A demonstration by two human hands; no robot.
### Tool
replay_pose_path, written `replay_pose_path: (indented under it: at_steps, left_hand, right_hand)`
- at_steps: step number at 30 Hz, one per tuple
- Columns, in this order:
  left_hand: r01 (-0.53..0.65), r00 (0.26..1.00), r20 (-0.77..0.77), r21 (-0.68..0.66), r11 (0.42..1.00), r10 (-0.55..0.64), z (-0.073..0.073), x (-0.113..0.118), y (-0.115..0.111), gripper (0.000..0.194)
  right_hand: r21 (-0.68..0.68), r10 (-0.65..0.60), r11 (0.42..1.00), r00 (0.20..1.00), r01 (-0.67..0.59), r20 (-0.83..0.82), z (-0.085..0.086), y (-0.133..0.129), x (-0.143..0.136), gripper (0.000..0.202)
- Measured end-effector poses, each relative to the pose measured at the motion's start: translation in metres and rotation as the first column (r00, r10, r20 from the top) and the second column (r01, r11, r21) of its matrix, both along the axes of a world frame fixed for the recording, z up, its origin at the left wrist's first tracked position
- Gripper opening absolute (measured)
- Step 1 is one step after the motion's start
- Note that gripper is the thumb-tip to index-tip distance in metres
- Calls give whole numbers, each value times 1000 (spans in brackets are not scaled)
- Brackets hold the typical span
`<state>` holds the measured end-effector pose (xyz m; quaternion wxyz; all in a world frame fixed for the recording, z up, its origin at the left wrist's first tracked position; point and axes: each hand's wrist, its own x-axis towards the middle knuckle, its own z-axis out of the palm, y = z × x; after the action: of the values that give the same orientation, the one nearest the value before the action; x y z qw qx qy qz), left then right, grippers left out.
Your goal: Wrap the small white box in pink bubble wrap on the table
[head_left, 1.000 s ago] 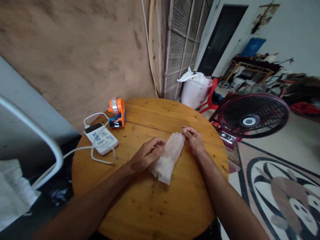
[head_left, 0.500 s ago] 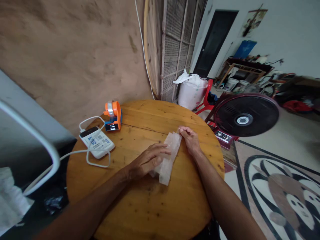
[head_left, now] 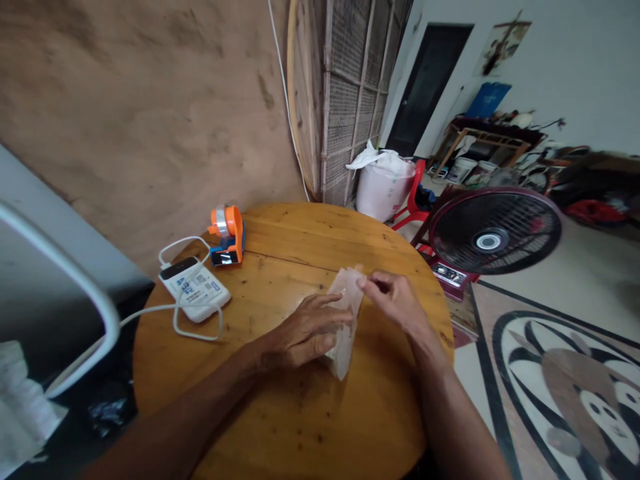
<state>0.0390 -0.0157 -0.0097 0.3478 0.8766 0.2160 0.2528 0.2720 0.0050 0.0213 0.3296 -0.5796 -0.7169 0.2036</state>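
A folded strip of translucent, whitish plastic wrap (head_left: 345, 283) that looks like bubble wrap lies on the round wooden table (head_left: 300, 413). Across its left side rests my left hand (head_left: 313, 330), fingers stretched out and spread, covering part of it. At the far right edge of the wrap, thumb and fingertips of my right hand (head_left: 393, 297) are pinched together on it. Whether anything is folded inside the wrap, I cannot tell.
Farther left stand an orange and blue tape dispenser (head_left: 231, 230) with clear tape and a white power bank (head_left: 197, 290) with a looped white cable (head_left: 221, 327). Beyond the table's right edge are a dark red fan (head_left: 493, 233), a red chair (head_left: 414, 200) and a white sack (head_left: 383, 190).
My right hand has moved slightly right and toward me, bending at the wrist. The wrap now stands more folded up along its right side, and my left hand has slid a little right.
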Motion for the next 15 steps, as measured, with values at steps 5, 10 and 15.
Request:
replay_pose_path:
  at_steps: [5,10,15]
  left_hand:
    - [13,1000,-24,71,997,-11,2,-1,1,45]
    - [-53,997,-43,146,988,60,6,-4,3,52]
    - [-46,995,-79,161,986,59,4,-2,4,54]
  right_hand:
    - [17,-105,994,921,106,375,-7,-1,-17,27]
    - [27,-195,981,952,195,235,-14,7,-3,25]
    - [10,-141,990,957,143,252,-5,1,-14,47]
